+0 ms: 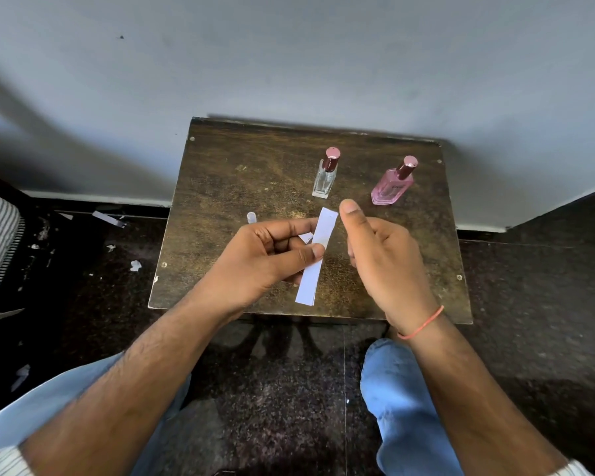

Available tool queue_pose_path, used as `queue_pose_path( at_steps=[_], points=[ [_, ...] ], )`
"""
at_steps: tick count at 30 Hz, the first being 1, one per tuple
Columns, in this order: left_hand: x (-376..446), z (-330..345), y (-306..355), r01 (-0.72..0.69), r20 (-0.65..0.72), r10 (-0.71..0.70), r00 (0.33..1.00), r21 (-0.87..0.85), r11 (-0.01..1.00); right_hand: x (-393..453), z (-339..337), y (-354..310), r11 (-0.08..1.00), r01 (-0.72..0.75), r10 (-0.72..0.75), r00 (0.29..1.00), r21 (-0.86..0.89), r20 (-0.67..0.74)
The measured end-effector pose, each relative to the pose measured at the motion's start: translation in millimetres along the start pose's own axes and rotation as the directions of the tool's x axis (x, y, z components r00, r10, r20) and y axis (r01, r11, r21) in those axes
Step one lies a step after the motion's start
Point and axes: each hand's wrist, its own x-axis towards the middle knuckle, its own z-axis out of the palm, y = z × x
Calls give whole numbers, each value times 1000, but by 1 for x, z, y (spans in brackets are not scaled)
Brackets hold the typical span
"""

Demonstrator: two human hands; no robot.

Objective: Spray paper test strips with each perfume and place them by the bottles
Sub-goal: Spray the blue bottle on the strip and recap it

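My left hand (268, 259) pinches a white paper test strip (316, 255) between thumb and fingers, holding it nearly upright above the small wooden table (227, 201). More white paper shows behind the fingers. My right hand (382, 255) hovers just right of the strip, fingers loosely apart, thumb raised, holding nothing. Behind the hands stand two capped perfume bottles: a clear one (325, 175) and, to its right, a pink one (394, 183), both with rose metallic caps.
A small clear cap-like item (251, 217) lies on the table left of my left hand. The table stands against a grey wall. Paper scraps (135, 265) litter the dark floor at left. My knees in blue jeans (402, 389) are below the table edge.
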Motion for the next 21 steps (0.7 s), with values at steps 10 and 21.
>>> queue_pose_path(
  at_steps=[10, 21],
  points=[
    [-2, 8, 5, -61, 62, 58, 996, 42, 997, 3, -3, 5, 993, -12, 9, 1000, -114, -25],
    [-4, 2, 9, -70, 129, 59, 990, 85, 994, 10, 3, 11, 997, -67, 67, 998, -43, 15]
  ],
)
